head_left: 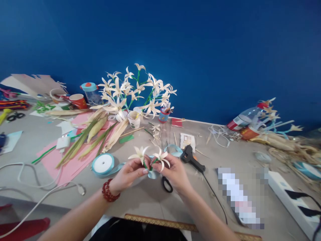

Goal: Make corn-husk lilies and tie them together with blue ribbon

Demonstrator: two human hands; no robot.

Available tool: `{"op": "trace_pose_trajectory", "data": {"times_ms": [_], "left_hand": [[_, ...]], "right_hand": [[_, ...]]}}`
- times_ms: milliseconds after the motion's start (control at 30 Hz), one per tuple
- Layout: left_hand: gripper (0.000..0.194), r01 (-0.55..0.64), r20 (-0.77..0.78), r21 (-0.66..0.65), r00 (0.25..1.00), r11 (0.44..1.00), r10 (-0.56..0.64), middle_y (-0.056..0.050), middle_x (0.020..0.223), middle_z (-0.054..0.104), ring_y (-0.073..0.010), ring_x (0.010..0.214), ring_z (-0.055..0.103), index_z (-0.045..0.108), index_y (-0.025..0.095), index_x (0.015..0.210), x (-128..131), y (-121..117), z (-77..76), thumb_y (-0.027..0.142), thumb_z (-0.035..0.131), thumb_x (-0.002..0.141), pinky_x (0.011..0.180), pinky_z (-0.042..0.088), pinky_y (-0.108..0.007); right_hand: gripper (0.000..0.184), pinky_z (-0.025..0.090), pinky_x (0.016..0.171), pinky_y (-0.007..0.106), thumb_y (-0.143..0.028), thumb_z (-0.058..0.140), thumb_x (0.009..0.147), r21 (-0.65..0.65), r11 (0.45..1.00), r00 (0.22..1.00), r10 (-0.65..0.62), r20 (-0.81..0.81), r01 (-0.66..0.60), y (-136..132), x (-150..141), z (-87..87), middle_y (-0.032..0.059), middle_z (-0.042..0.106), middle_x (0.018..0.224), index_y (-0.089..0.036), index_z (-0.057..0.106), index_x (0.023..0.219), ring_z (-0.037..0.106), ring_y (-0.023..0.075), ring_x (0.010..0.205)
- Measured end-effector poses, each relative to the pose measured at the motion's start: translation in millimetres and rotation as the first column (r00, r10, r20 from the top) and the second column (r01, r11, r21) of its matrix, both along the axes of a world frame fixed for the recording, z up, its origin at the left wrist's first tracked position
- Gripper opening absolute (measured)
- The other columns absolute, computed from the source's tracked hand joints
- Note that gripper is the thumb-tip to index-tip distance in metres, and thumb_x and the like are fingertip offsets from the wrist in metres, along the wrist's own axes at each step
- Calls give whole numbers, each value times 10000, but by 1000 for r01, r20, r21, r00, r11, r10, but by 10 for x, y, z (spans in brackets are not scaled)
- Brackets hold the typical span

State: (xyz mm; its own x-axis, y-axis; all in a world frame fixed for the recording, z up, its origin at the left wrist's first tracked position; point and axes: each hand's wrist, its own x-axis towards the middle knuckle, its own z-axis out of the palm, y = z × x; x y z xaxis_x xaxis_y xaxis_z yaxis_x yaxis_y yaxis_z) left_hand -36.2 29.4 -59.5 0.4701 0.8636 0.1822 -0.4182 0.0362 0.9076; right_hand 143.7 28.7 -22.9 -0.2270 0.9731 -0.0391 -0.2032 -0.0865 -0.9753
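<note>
Both hands meet above the near middle of the table. My left hand (128, 174), with a red beaded bracelet (109, 190) on its wrist, pinches the green stem of a white handmade flower (139, 154). Opposite it, my right hand (175, 171) is closed on a second white flower (160, 156) just beside the first. A loop of light blue ribbon (153, 174) shows below the stems, between the fingers. Some fingertips are hidden behind the petals. To the left lies a ribbon roll (103, 164), its loose end running towards my left hand. Black scissors (167, 184) lie partly under my right hand.
A black glue gun (192, 159) with a cord lies right of the hands, near a blurred-out phone-like object (240, 197) and a power strip (293, 204). Several white flowers (117, 87) stand at the back. Corn husks (87, 137) and pink paper (54, 164) lie left.
</note>
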Motion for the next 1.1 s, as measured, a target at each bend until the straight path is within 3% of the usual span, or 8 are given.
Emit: {"op": "trace_pose_trajectory", "data": {"times_ms": [300,600,933,1000,1100], "left_hand": [[95,3,15,-90,1000,996,-2,-53,965,637,-171,923,577,664,175,938,23,15,-73,199,667,847,848,438,-279],[155,-40,18,-209,999,977,45,-35,871,645,-145,835,572,678,152,904,59,9,-53,247,734,795,803,445,-259],[140,21,105,-285,994,958,10,-25,885,657,-126,825,594,689,175,929,59,3,-37,227,724,804,789,455,-237],[152,20,104,-268,995,963,9,-31,925,654,-135,855,593,684,187,959,53,2,-48,231,713,816,813,455,-253],[84,-14,35,-129,999,992,19,-43,927,633,-154,872,574,675,173,912,28,-14,-53,223,676,844,832,441,-279]], "right_hand": [[232,441,639,244,-330,835,633,-116,992,996,38,-75,-47,1,1,4,-4,660,718,-186,709,763,558,134,657],[247,468,632,250,-325,841,616,-162,987,989,-30,-145,6,20,-45,-129,-14,631,676,-181,661,703,554,127,626],[234,462,673,265,-342,829,647,-73,997,995,16,-98,-23,39,-25,-111,-10,620,722,-190,669,725,563,139,685],[242,455,670,261,-358,824,652,-70,997,996,30,-88,-36,39,-24,-103,-10,609,717,-186,670,726,554,138,682],[257,437,634,244,-367,829,643,-58,997,997,39,-64,-43,37,-13,-82,-16,578,690,-182,663,708,521,128,651]]}}
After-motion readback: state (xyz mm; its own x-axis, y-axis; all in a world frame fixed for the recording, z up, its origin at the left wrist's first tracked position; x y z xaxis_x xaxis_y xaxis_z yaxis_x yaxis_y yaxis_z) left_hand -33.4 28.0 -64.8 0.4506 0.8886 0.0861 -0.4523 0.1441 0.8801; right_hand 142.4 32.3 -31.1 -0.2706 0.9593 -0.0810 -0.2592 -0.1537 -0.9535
